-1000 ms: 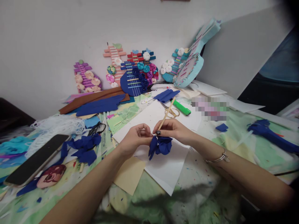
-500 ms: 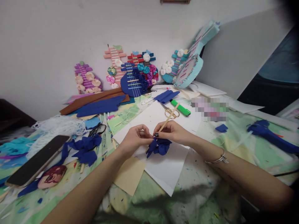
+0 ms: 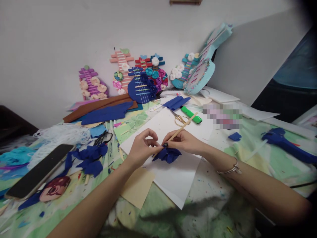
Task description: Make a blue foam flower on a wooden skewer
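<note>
A thin wooden stick [image 3: 187, 123] slants up to the right out of my right hand [image 3: 182, 140], whose fingers are pinched round it. Just below the fingertips hangs a gathered blue paper flower [image 3: 168, 155] with ruffled petals, at the stick's lower end. My left hand [image 3: 141, 148] pinches the left edge of this flower between thumb and fingers; the exact grip is partly hidden. Beneath both hands lie white paper sheets [image 3: 177, 185] and a tan paper square [image 3: 137, 190]. Gold-handled scissors [image 3: 182, 120] rest just beyond my right hand.
Behind the scissors lies a green utility knife [image 3: 192, 115]. On the left are a phone [image 3: 39, 172], cut blue paper [image 3: 91, 160] and white yarn [image 3: 61, 137]. A blue glue gun [image 3: 288, 143] lies at right. Decorated paper guitars [image 3: 140, 87] lean against the wall.
The stick has tilted lower toward the right. The blue flower has turned and spread wider beneath my fingers, and my left hand has shifted slightly left.
</note>
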`<state>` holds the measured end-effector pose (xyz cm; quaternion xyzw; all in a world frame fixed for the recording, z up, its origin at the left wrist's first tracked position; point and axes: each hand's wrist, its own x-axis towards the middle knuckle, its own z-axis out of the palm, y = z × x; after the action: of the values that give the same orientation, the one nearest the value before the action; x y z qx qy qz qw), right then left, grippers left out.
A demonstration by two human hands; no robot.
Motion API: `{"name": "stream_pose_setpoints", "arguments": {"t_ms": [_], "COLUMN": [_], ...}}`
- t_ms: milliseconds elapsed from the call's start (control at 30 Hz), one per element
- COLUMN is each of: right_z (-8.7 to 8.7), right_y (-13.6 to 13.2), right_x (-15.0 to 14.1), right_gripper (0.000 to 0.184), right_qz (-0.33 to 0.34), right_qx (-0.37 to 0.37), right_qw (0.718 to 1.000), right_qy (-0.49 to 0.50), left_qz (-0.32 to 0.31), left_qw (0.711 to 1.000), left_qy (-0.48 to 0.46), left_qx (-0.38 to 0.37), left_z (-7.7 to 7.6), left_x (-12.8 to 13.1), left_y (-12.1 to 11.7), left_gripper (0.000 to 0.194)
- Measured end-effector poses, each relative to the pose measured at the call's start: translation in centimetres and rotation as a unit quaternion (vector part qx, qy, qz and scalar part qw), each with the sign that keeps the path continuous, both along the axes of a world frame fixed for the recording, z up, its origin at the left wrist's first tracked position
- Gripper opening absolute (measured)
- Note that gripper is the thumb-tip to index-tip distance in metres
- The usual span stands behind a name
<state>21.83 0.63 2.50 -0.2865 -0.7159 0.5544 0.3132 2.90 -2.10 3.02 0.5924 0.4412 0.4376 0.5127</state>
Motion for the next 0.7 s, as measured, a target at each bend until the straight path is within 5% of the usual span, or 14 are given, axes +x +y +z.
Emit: {"name": "stream_pose_setpoints", "arguments": {"t_ms": [300,700], "right_z": [-0.22,-0.39], "right_y": [-0.13,-0.22], "right_x": [-0.27,-0.44], "right_gripper": [0.018,0.010], "right_qz": [0.018,0.010], "right_qx": [-0.038,-0.093], "right_qw": [0.999,0.993], "right_qy": [0.004,0.068], "left_qz": [-0.049,-0.057], "left_qw": [0.996,0.996], "left_qy": [-0.076,-0.064], "left_qx": [-0.019,-0.031], "left_z": [0.07,-0.07], "left_x": [-0.03,-0.02], "left_y": [-0.05,-0.04], "left_gripper": [0.034,0.037]}}
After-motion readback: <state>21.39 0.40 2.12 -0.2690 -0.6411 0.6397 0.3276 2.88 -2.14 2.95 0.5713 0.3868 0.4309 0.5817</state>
